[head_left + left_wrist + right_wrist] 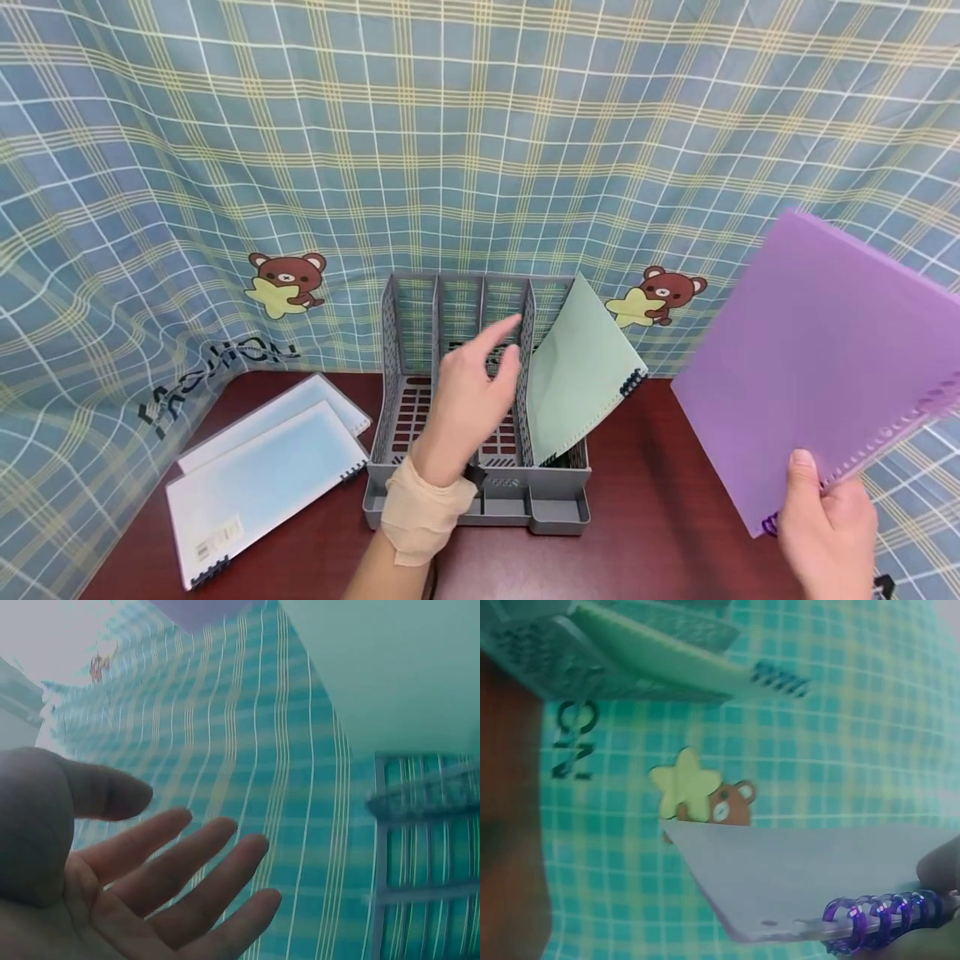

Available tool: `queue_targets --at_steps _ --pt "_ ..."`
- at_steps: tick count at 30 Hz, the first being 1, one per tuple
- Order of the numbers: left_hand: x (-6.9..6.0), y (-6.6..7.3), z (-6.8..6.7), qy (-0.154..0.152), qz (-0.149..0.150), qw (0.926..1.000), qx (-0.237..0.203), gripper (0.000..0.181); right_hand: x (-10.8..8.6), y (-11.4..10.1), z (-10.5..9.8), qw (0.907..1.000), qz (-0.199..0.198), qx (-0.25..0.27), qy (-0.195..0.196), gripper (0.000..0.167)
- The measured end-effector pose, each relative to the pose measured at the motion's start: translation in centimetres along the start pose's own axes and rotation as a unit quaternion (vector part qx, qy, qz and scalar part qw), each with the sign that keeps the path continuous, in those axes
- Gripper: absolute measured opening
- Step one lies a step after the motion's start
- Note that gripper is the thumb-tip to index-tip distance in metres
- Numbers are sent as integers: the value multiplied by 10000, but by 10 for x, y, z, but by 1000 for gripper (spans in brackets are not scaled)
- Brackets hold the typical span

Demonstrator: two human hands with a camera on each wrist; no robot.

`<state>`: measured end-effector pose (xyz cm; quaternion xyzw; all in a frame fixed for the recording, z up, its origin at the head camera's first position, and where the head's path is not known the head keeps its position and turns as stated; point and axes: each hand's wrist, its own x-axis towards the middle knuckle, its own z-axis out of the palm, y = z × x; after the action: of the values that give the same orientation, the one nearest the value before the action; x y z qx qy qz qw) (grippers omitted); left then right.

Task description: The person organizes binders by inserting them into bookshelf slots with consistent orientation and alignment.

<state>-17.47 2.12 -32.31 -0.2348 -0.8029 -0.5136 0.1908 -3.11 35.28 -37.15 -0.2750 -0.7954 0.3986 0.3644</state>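
In the head view my right hand (pixel 832 529) pinches a purple ring-bound notebook (pixel 817 358) by its bound edge, thumb on the front cover. The notebook is raised at the right, tilted; its purple rings (pixel 881 911) show in the right wrist view. My left hand (pixel 468 396) hovers over the middle of a grey desktop file organizer (pixel 487 483) and holds nothing. Its fingers (pixel 206 889) are spread and relaxed in the left wrist view. A pale green ring-bound notebook (pixel 581 375) leans in the organizer's rightmost slot, with black rings along one edge.
Two ring-bound notebooks with pale blue covers (pixel 270 475) lie overlapping on the dark red table (pixel 637 533) at the left. Small open trays (pixel 558 510) run along the organizer's front. Behind hangs a plaid curtain (pixel 465 125) with printed bears.
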Motion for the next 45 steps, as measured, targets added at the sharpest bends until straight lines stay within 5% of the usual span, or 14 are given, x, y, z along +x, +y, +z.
queue_targets --at_steps 7,14,20,23,26,30,37,45 --pt "9 -24 -20 942 -344 9940 429 48 -8 -26 -4 9952 -201 905 328 18" --pt "16 -55 -35 1334 -904 9854 550 53 -15 -50 1 9812 -255 1749 781 17" --pt "24 -79 -47 1243 -1334 9806 725 65 -22 -68 13 9573 -378 2754 796 16" --pt "25 -91 -52 1083 -1614 9769 889 69 -26 -75 20 9525 -622 2894 711 17" --pt "28 -102 -55 921 -1838 9740 948 72 -27 -82 28 9377 -971 3286 568 18" --pt "32 -114 -57 807 -1990 9717 984 70 -29 -89 37 9329 -1262 3345 442 18" --pt "39 -127 -61 556 -2504 9600 1123 68 -37 -91 65 9618 -1540 2243 310 25" --pt "41 -141 -59 478 -2621 9552 1287 59 -49 -83 110 9771 -1364 1634 1 33"
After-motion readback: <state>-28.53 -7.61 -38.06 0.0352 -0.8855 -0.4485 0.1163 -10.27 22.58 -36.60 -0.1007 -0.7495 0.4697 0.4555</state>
